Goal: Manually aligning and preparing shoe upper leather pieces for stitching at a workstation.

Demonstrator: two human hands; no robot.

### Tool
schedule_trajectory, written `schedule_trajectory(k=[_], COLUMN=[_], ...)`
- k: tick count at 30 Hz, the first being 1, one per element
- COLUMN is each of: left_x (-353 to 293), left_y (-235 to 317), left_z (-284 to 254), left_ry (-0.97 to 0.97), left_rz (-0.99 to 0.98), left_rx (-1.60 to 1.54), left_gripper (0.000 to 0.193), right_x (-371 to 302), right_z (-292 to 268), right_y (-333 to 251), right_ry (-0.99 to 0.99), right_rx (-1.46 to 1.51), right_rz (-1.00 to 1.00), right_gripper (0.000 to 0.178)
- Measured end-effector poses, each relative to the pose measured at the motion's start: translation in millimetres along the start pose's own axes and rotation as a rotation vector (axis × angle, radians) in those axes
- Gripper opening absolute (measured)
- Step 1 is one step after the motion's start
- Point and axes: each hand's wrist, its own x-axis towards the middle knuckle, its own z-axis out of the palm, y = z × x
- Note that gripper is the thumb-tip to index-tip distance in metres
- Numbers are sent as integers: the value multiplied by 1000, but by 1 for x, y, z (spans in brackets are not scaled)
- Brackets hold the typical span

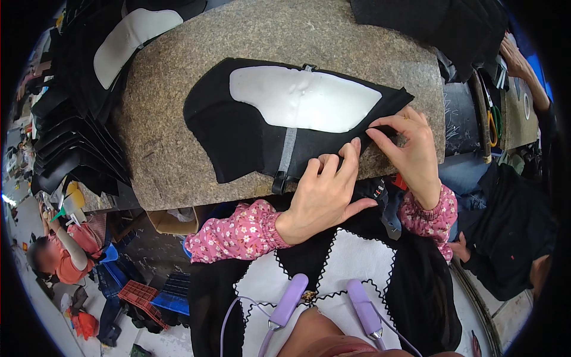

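On the speckled table board [172, 149] lies a black boot-upper-shaped piece [232, 152]. A smooth white patch [303, 98] covers much of its upper part, and a grey strip [288, 149] runs down from it to a small black loop [278, 182] at the near edge. My left hand [324, 193] rests with spread fingertips on the piece's near edge, thumb pointing right. At the piece's right edge, my right hand [410, 149] pinches the black border between thumb and index finger. The exact spot under these fingertips is partly hidden.
Stacked black pieces [71, 137] hang at the left, with a white-patched piece [134, 44] above them. Dark fabric [434, 27] covers the far right corner. Scissors [492, 119] lie beyond the right edge. One co-worker [74, 250] is at left, another person's arm [526, 71] at right.
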Motion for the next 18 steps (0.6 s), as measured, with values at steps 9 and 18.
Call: schedule_trajectory(k=[9, 18], left_x=[1, 20], left_y=[0, 2], left_z=[-3, -5], left_ry=[-12, 61], left_rz=[-18, -3], left_rx=[-21, -84], left_gripper=[86, 59], right_x=[3, 6], right_z=[-2, 1], right_y=[18, 21], right_ry=[0, 33], right_rx=[354, 326], right_rz=[180, 208], right_gripper=[19, 15])
